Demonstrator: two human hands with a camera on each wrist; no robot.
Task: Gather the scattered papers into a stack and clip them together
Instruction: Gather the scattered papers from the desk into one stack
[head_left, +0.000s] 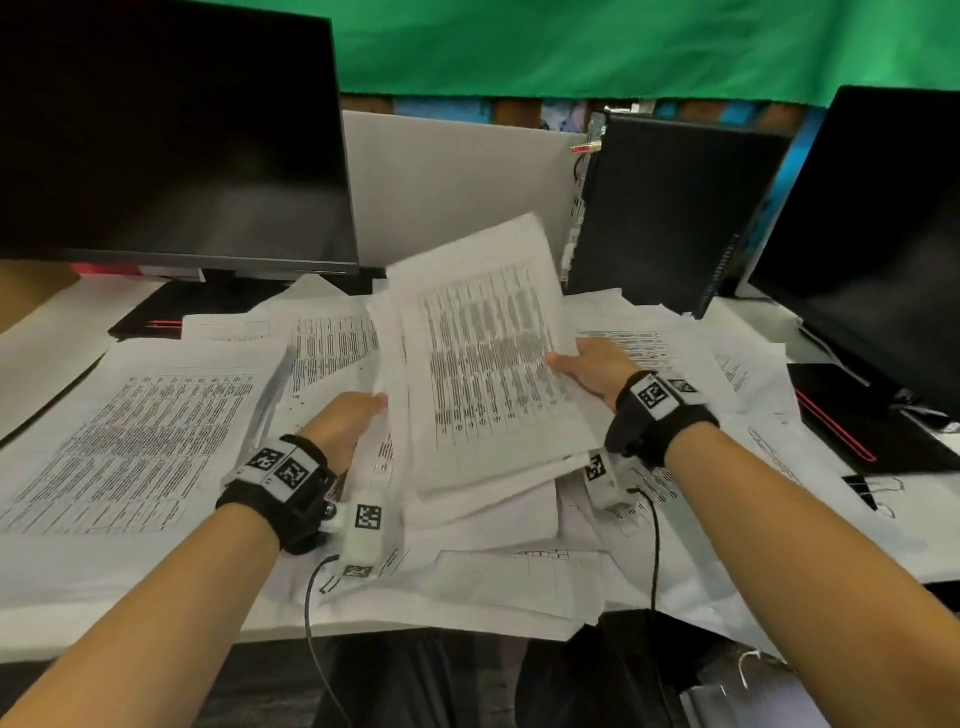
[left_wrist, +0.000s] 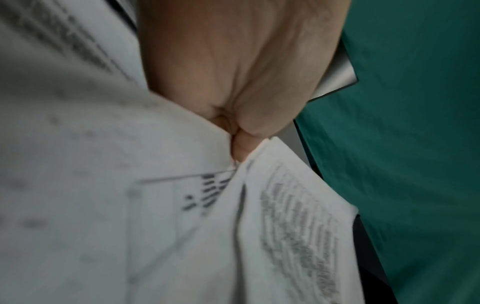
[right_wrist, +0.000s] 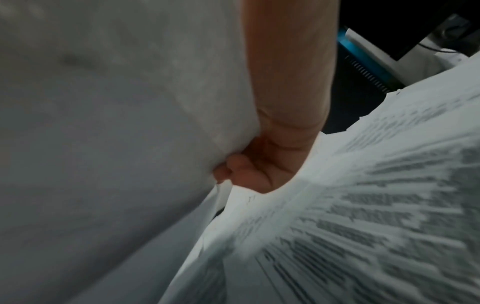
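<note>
A stack of printed papers (head_left: 483, 364) is lifted off the desk and tilted, its far end raised. My left hand (head_left: 348, 421) grips the stack's left edge, and my right hand (head_left: 592, 371) grips its right edge with the thumb on top. In the left wrist view my left hand (left_wrist: 241, 148) pinches sheets (left_wrist: 298, 216) at their edge. In the right wrist view my right hand (right_wrist: 246, 172) curls under the stack (right_wrist: 130, 144), fingers partly hidden. Loose printed sheets (head_left: 135, 436) lie scattered over the desk. Black binder clips (head_left: 867, 491) lie at the right.
A dark monitor (head_left: 171, 140) stands at the back left, a second monitor (head_left: 878, 234) at the right. A black computer case (head_left: 670, 213) and a grey partition (head_left: 447, 176) stand behind the papers. A black-and-red pad (head_left: 862, 421) lies right. The desk's front edge (head_left: 130, 644) is near.
</note>
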